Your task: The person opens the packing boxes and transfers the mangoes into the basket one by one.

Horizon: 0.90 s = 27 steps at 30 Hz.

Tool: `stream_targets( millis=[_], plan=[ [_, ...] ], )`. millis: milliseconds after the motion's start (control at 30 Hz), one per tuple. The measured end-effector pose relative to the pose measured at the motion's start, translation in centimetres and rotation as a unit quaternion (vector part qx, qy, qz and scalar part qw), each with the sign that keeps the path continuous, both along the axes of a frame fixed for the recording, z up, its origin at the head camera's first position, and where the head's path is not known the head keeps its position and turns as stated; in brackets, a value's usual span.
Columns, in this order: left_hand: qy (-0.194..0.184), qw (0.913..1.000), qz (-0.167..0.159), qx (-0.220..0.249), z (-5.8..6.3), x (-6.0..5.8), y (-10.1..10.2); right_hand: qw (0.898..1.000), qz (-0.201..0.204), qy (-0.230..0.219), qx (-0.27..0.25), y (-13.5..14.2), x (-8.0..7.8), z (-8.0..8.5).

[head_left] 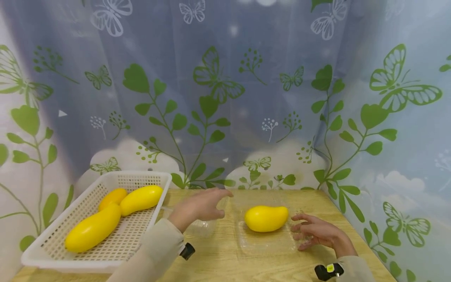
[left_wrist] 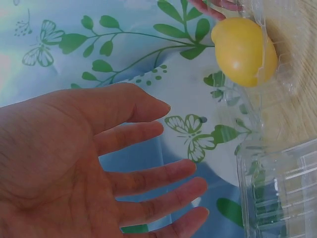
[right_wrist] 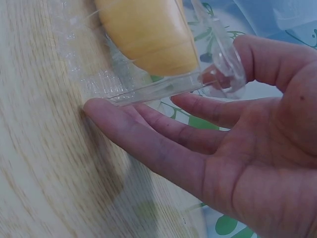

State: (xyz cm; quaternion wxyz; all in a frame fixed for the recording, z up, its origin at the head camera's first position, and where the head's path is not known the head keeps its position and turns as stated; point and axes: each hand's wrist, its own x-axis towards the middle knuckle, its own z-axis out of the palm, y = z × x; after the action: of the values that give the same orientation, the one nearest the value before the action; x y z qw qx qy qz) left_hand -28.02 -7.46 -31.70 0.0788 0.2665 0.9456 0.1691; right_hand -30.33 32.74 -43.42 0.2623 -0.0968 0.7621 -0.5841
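Observation:
A yellow mango [head_left: 266, 219] lies in a clear plastic clamshell box [head_left: 262, 246] on the table. My right hand [head_left: 318, 232] is at the box's right side. In the right wrist view, its extended fingers [right_wrist: 158, 148] lie along the outer wall, and the thumb is right at a corner of the rim. Left of the mango, my left hand [head_left: 204, 205] hovers over clear plastic that looks like the box's lid [left_wrist: 285, 193]. The left wrist view has that hand with an empty palm and spread fingers. Part of the lid is hidden under it in the head view.
On the left, a white plastic basket [head_left: 167, 182] holds a few more yellow mangoes [head_left: 93, 228]. My left forearm passes over its right side. A curtain with butterflies and leaves [head_left: 218, 117] hangs behind the wooden table [head_left: 225, 266] and along its sides.

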Motion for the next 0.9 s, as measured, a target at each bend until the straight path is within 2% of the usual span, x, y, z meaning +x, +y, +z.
stream_targets(
  millis=[367,700,900],
  plan=[
    [-0.004,0.9999,-0.005,0.011,-0.4,-0.2,1.2,1.000,0.007,-0.001,-0.012,0.3,0.1,-0.2],
    [0.016,0.9996,-0.022,-0.004,-0.8,-0.9,3.2,1.000,0.000,0.000,-0.003,0.2,0.0,-0.3],
    [0.003,0.9998,-0.019,-0.009,-1.3,-1.4,4.5,1.000,-0.002,-0.002,-0.002,0.1,0.1,-0.3]
  ],
)
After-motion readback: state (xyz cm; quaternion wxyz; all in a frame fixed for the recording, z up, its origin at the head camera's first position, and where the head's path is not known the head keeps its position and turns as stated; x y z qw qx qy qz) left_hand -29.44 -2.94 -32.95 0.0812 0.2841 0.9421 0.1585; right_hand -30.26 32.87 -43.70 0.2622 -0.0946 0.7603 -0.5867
